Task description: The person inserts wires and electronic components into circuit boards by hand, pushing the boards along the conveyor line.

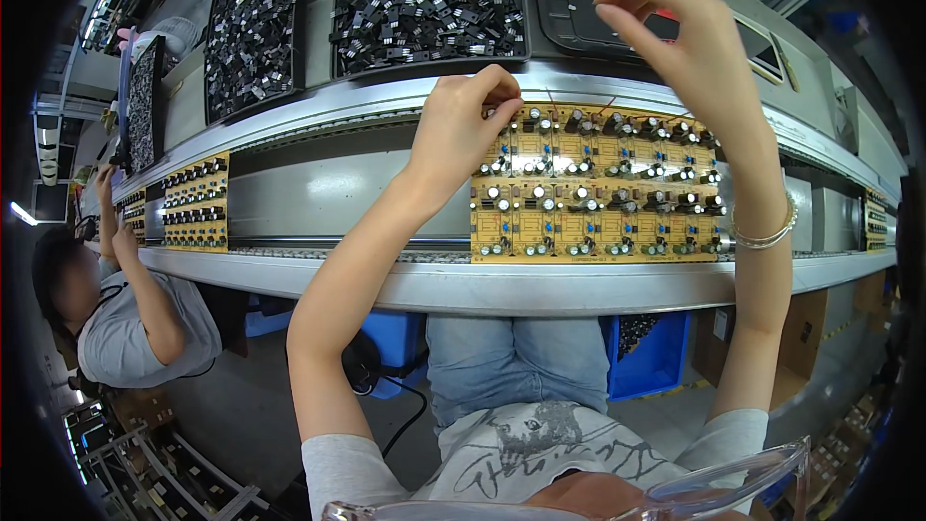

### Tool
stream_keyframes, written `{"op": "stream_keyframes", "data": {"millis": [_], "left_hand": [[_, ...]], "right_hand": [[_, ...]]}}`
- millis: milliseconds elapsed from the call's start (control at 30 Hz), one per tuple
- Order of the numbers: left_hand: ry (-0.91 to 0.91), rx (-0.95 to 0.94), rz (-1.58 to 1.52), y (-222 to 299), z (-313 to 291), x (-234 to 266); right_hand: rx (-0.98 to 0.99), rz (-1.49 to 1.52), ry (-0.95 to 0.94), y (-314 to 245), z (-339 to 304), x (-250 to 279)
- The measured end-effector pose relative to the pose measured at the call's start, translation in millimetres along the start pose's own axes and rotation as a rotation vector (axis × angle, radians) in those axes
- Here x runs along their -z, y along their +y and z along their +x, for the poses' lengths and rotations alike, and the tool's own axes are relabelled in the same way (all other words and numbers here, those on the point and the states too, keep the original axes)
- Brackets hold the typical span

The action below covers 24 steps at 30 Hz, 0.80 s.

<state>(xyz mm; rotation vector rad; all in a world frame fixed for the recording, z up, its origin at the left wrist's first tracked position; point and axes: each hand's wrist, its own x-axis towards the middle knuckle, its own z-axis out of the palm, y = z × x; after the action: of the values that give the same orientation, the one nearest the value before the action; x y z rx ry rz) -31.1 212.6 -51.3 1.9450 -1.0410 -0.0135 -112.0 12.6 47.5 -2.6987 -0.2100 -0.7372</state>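
A yellow circuit board panel [588, 222] lies across the conveyor rails in front of me. It carries rows of black and silver cylindrical capacitors, small blue parts and a few thin red wires along its far edge. My left hand [463, 121] is at the panel's far left corner, its thumb and index finger pinched together; whatever is between them is hidden. Above the right half of a black tray [569, 34], my right hand [690, 39] hangs in the air with thumb and fingertips curled close together. Any part at its tips is too small to make out.
Two black trays of loose black three-legged components, a middle one [424, 10] and a left one [253, 24], stand beyond the metal rail [386, 96]. More panels [196, 203] sit leftward, near a co-worker [145, 318]. A blue bin [646, 357] is below the conveyor.
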Motion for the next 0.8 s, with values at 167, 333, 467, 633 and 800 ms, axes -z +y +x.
{"op": "stream_keyframes", "data": {"millis": [167,333,467,633,800], "left_hand": [[-0.024,0.045,0.024,1.0,-0.5,3.1],[-0.015,0.023,0.078,0.1,-1.8,6.1],[-0.016,-0.019,0.142,0.1,-2.5,3.1],[0.014,-0.060,0.292,0.1,-6.0,7.6],[0.043,-0.067,0.319,2.1,-5.3,9.3]], "right_hand": [[-0.160,-0.074,-0.048,39.1,0.8,22.5],[-0.367,-0.299,-0.209,96.3,-12.4,8.9],[-0.263,-0.354,-0.211,128.0,-20.5,-6.9],[-0.242,-0.387,-0.315,137.6,-20.4,-13.3],[-0.188,-0.457,-0.340,142.8,-24.5,-15.1]]}}
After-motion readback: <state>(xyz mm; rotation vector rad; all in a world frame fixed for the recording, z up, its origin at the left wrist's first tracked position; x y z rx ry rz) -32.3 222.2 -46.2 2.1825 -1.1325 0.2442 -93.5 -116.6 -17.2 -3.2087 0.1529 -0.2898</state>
